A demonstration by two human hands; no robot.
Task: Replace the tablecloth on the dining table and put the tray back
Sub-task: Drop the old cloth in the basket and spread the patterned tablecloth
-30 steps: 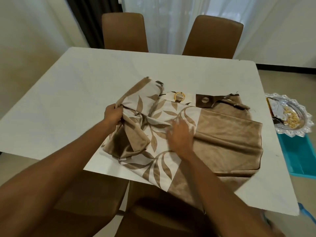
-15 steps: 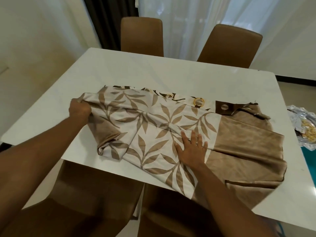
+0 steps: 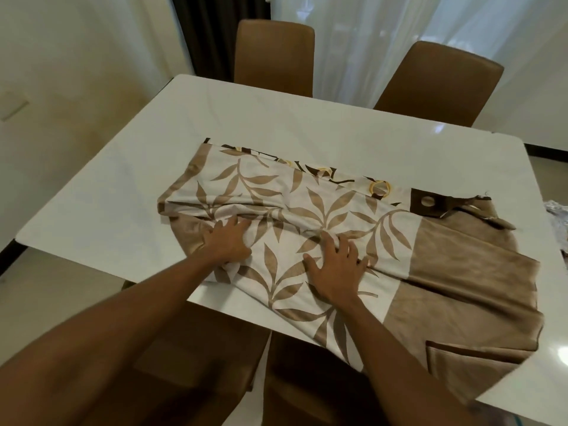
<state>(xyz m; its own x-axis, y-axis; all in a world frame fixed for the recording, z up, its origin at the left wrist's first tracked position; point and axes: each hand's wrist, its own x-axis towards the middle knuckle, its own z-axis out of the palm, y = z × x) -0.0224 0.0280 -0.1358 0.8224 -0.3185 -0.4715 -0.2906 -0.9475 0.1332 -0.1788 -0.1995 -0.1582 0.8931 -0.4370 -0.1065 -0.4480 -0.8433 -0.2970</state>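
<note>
The tablecloth (image 3: 322, 210), cream with brown leaves and a tan velvet end with eyelets, lies partly unfolded across the near half of the white dining table (image 3: 276, 124). Its near edge hangs over the table's front. My left hand (image 3: 229, 244) rests on the cloth's left part, fingers over a raised fold and a bunch of fabric gathered under the palm. My right hand (image 3: 336, 267) presses flat on the leaf pattern near the middle, fingers apart. Only a sliver of the silver tray (image 3: 560, 216) shows at the right edge, beyond the table.
Two brown chairs (image 3: 273, 56) (image 3: 439, 84) stand at the far side before white curtains. Two more brown chairs (image 3: 199, 348) are tucked under the near edge. The table's far half and left corner are bare.
The cloth has been spread out to the left. My left hand has let go of the far-left edge and come back toward the middle. My right hand has stayed on the cloth.
</note>
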